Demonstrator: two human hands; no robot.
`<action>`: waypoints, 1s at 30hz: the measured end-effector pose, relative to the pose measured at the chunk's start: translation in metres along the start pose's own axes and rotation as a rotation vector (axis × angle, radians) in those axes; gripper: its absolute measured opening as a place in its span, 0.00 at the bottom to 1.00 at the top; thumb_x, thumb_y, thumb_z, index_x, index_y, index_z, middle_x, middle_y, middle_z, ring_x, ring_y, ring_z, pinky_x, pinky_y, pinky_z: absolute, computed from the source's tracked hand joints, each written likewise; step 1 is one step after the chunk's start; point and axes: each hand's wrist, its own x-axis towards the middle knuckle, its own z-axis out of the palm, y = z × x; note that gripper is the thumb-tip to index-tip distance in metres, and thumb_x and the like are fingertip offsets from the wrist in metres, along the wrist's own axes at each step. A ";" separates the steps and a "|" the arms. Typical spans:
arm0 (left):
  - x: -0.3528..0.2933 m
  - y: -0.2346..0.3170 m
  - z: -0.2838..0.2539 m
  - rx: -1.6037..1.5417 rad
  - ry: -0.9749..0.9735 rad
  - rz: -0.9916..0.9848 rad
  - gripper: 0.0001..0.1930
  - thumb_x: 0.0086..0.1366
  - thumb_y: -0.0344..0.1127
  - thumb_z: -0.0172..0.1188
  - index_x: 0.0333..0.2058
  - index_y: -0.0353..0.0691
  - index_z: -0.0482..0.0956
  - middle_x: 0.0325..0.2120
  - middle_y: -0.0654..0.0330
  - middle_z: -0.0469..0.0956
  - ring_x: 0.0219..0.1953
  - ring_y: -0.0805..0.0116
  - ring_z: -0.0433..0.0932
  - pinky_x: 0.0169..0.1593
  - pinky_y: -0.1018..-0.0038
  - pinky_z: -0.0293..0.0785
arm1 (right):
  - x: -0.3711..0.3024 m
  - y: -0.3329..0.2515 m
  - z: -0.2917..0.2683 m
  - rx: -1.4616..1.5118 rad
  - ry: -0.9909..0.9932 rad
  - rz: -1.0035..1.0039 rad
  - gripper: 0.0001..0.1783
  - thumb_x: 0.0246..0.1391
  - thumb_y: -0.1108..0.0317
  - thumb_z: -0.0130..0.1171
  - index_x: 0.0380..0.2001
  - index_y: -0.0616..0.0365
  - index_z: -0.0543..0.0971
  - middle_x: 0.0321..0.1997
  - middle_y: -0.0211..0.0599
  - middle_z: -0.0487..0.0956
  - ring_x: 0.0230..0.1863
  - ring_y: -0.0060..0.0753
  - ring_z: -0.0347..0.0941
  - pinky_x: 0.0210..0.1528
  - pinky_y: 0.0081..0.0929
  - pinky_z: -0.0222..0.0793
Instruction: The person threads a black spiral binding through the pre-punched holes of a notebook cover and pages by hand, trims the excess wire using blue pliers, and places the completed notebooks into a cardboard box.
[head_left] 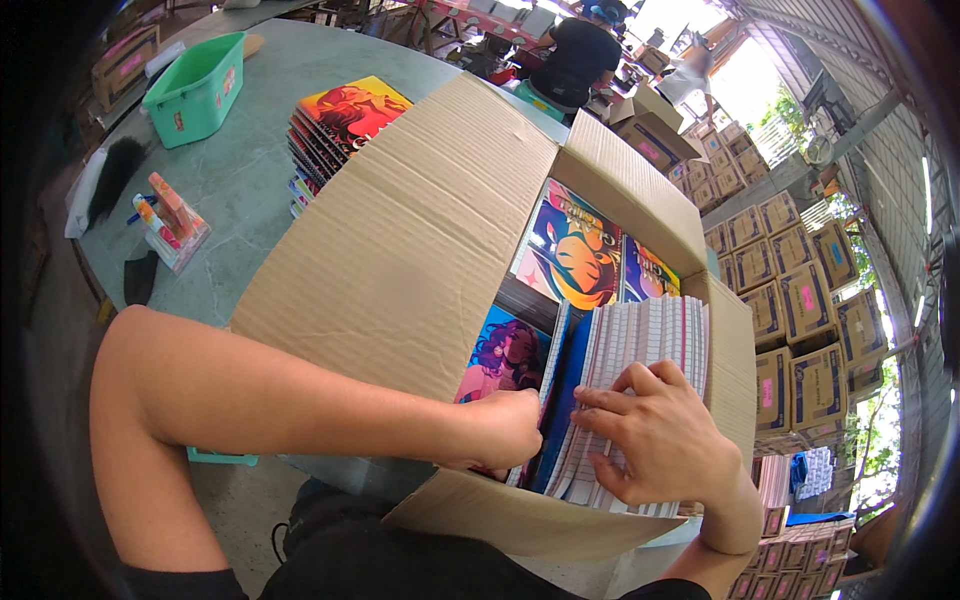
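Observation:
An open cardboard box [390, 250] in front of me holds several spiral notebooks. My left hand [505, 430] is curled down into its near left part, beside a notebook with a pink and blue cover [510, 355]; its fingertips are hidden, so what it grips cannot be made out. My right hand [660, 430] rests with fingers spread and bent on a row of upright notebooks [640, 335], their white page edges up. A dark blue cover [572, 375] shows between the hands. Flat at the far side lies a notebook with an orange and yellow cover [575, 250].
On the grey-green table [270, 90] stand a stack of notebooks [345, 120], a green plastic basket [200, 95] and a small clear holder with glue sticks [175, 225]. Stacked cartons [800, 300] fill the right background. Another person [570, 65] sits beyond the box.

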 end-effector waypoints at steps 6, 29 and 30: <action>0.004 -0.003 0.001 -0.021 -0.015 0.000 0.15 0.64 0.31 0.50 0.45 0.27 0.62 0.34 0.46 0.75 0.29 0.62 0.79 0.28 0.67 0.74 | -0.007 0.002 0.004 0.042 0.075 -0.012 0.22 0.42 0.56 0.57 0.40 0.57 0.80 0.50 0.33 0.76 0.46 0.33 0.69 0.49 0.32 0.60; 0.009 -0.005 0.002 -0.236 -0.095 0.019 0.23 0.70 0.45 0.42 0.47 0.25 0.60 0.31 0.51 0.69 0.32 0.64 0.77 0.35 0.70 0.80 | -0.014 0.001 0.005 0.113 0.126 0.070 0.25 0.41 0.55 0.61 0.43 0.58 0.77 0.53 0.40 0.72 0.47 0.35 0.70 0.51 0.32 0.60; 0.009 -0.005 0.002 -0.241 -0.094 0.014 0.22 0.70 0.45 0.41 0.46 0.25 0.61 0.31 0.52 0.69 0.31 0.64 0.77 0.35 0.71 0.80 | -0.014 0.001 0.005 0.114 0.121 0.072 0.25 0.41 0.55 0.61 0.43 0.58 0.77 0.54 0.40 0.71 0.47 0.35 0.70 0.51 0.32 0.60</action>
